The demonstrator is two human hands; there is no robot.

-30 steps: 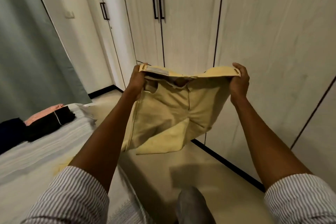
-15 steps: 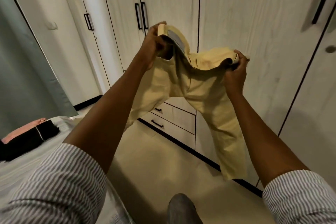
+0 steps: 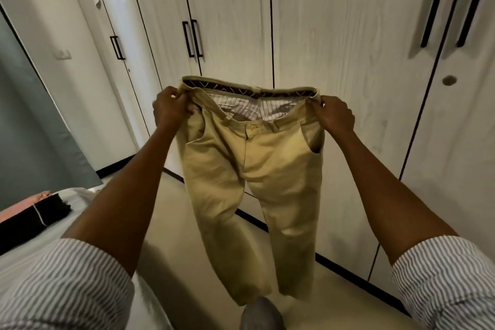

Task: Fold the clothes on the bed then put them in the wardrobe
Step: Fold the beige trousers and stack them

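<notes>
A pair of khaki trousers [image 3: 249,185] hangs full length in front of me, front side facing me, waistband spread wide and both legs dangling toward the floor. My left hand [image 3: 171,110] grips the left end of the waistband. My right hand [image 3: 334,115] pinches the right end. Behind the trousers stands the white wardrobe [image 3: 334,35] with its doors closed. On the bed [image 3: 32,252] at the lower left lie folded black clothes [image 3: 29,220] and a pink garment [image 3: 18,206].
Black handles [image 3: 192,39] mark the wardrobe doors. A grey curtain [image 3: 29,126] hangs at the far left. A strip of beige floor [image 3: 184,222] runs between bed and wardrobe. My foot [image 3: 261,313] shows at the bottom.
The trousers were bunched and twisted with my left hand raised high; now both hands are level, the waistband is stretched out and the legs hang straight down.
</notes>
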